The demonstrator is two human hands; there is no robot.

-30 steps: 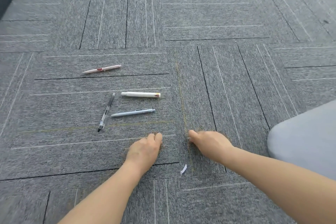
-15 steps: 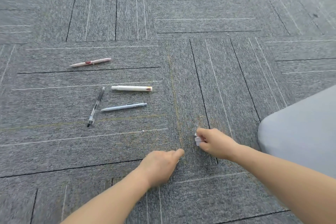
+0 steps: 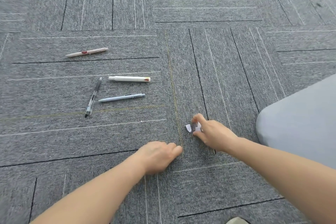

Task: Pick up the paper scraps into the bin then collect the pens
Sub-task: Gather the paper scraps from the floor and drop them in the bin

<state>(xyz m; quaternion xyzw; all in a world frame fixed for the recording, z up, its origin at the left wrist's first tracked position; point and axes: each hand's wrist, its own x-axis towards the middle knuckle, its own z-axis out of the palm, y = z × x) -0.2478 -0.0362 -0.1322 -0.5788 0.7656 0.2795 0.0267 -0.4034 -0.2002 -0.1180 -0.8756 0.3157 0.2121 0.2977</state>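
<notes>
My right hand (image 3: 212, 135) pinches crumpled white paper scraps (image 3: 193, 127) between thumb and fingers, just above the grey carpet. My left hand (image 3: 159, 156) rests knuckles-up on the carpet with its fingers curled under; whatever is beneath them is hidden. Several pens lie to the upper left: a pink pen (image 3: 87, 52), a white marker (image 3: 129, 78), a clear black pen (image 3: 93, 97) and a light blue pen (image 3: 121, 97). A tiny white speck (image 3: 141, 121) lies below the pens. No bin is in view.
A smooth, rounded grey shape (image 3: 300, 120) fills the right edge, close to my right forearm. A shoe tip (image 3: 236, 221) shows at the bottom edge. Grey carpet tiles (image 3: 200, 2) stretch away in all directions.
My right hand has lifted scraps off the carpet and now holds them. My left hand has moved back and right onto the spot where a loose scrap lay; that scrap no longer shows.
</notes>
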